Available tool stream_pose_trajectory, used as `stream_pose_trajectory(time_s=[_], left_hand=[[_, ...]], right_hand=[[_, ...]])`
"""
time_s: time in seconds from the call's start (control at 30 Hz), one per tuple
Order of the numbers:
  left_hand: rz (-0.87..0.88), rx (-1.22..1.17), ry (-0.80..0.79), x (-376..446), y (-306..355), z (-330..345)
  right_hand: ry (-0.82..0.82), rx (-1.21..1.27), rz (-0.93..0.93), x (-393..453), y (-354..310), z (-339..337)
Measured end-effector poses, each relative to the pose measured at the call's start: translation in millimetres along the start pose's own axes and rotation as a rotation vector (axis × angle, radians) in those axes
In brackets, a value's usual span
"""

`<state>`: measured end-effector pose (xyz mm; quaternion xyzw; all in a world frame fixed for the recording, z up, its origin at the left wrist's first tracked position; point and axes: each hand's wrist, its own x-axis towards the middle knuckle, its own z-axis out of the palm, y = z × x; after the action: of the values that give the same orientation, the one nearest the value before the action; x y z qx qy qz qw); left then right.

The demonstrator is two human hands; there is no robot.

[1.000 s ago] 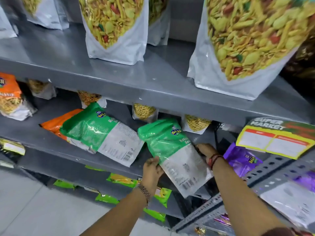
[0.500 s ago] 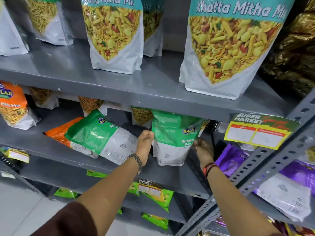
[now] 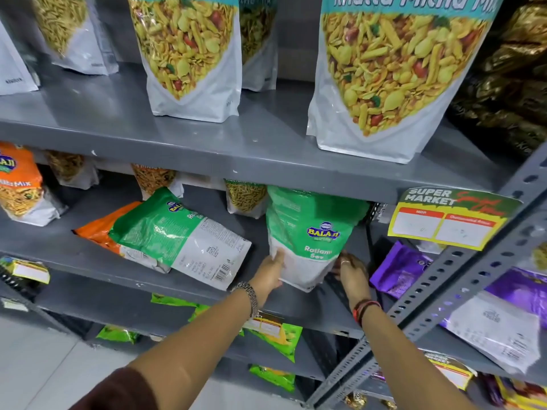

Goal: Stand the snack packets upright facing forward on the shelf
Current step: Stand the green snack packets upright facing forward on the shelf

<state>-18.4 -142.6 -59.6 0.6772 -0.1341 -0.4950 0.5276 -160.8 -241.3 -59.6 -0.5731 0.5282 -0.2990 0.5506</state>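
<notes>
Far left of the middle shelf (image 3: 88, 261), an orange mix packet (image 3: 17, 184) stands upright, face forward. Next along, we note a flat orange packet (image 3: 97, 229) lying under a green packet (image 3: 177, 235); the green one lies on its face, barcode panel up, long axis running from back-left to front-right, its lower end at the shelf's front lip. Glossy film, crinkled, pillow-shaped, likely slippery. Our left hand (image 3: 270, 275) sits just right of that packet's lower end, so we judge it the nearer hand for righting it next. For now the left grip is closed on the lower left corner of the standing green packet (image 3: 310, 232), thumb on the white front panel. This packet is upright, logo forward, top tucked close under the shelf above; whether its base sits flat we cannot tell. Our right hand (image 3: 350, 270) is pressed against its lower right edge, fingers behind and hidden, so we cannot tell whether that grip is closed or merely bracing. Further right, purple packets (image 3: 399, 270) lie slumped beyond the slotted upright (image 3: 461, 279).
</notes>
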Motion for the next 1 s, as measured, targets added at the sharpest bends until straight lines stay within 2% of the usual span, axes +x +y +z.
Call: stream_pose_trajectory(time_s=[0.13, 0.3, 0.33, 0.4, 0.53, 0.63, 0.7, 0.83, 1.0], left_hand=[[-0.007, -0.026, 0.034, 15.0, 21.0, 9.4], [0.042, 0.007, 0.056, 78.6, 1.1, 8.0], [0.038, 0.032, 0.066, 69.4, 4.0, 6.7], [0.05, 0.059, 0.097, 31.2, 13.2, 4.4], [0.132, 0.036, 0.178, -8.5, -14.2, -3.6], [0.105, 0.064, 0.13, -34.9, -37.4, -6.2], [0.112, 0.053, 0.023, -50.6, -44.3, -2.4], [0.125, -0.004, -0.074, -63.0, -44.3, 17.4], [0.108, -0.074, -0.102, -64.3, -34.4, 38.8]], right_hand=[[-0.078, -0.105, -0.043, -12.6, 38.3, 6.0], [-0.178, -0.111, -0.094, -49.4, 15.5, 21.0], [-0.182, -0.1, -0.084, -49.5, 15.4, 20.2], [-0.113, -0.102, -0.08, -46.3, 16.2, 13.9], [0.072, -0.04, -0.029, -27.3, 7.4, -0.7], [0.13, 0.119, 0.044, -9.4, -20.4, 3.4], [0.043, 0.244, 0.107, -2.0, -43.3, 10.1], [-0.149, 0.35, 0.156, 5.3, -60.5, 22.1], [-0.225, 0.441, 0.172, 3.4, -43.2, 21.6]])
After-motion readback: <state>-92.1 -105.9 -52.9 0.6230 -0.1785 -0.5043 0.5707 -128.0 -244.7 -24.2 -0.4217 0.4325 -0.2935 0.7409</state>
